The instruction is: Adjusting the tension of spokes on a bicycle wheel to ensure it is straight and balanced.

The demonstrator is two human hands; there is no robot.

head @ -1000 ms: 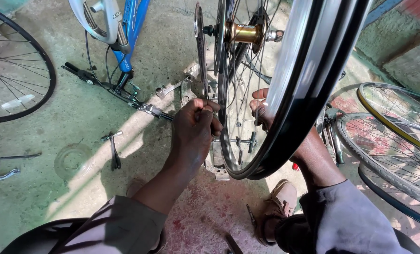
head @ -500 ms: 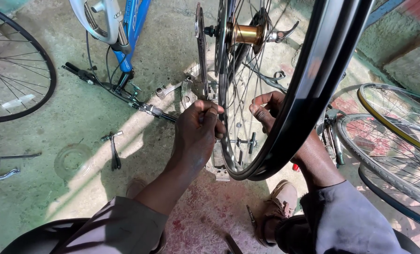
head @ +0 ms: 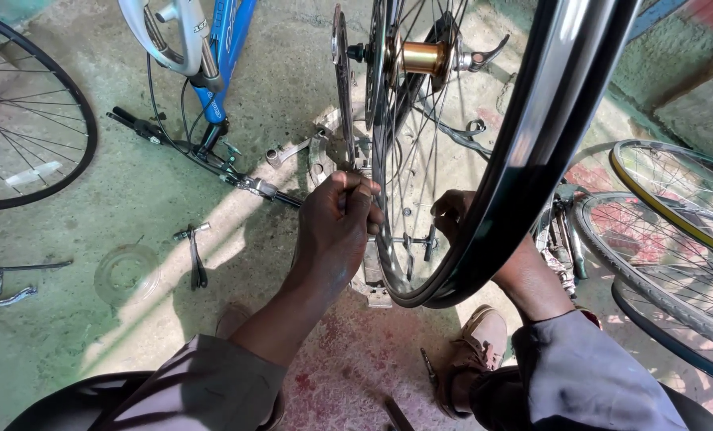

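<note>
A bicycle wheel with a black rim (head: 532, 160), thin spokes and a gold hub (head: 420, 57) stands upright in front of me. My left hand (head: 336, 227) is on the wheel's near side, its fingertips pinched together on a small metal part at the spokes. A thin threaded rod with nuts (head: 411, 239) crosses the spokes just right of that hand. My right hand (head: 452, 214) is on the far side with its fingers curled at the spokes. The rim hides much of it, so its grip is unclear.
A blue bicycle frame (head: 229, 48) leans at the top left, with a wrench (head: 293, 150) on the floor nearby. Another wheel (head: 85, 144) lies at left and several rims (head: 676, 207) at right. Small tools (head: 193, 255) and a clear round lid (head: 125, 275) lie on the green floor.
My right hand has dropped a little lower behind the spokes. My left hand stays pinched at the same spot, shifting only slightly.
</note>
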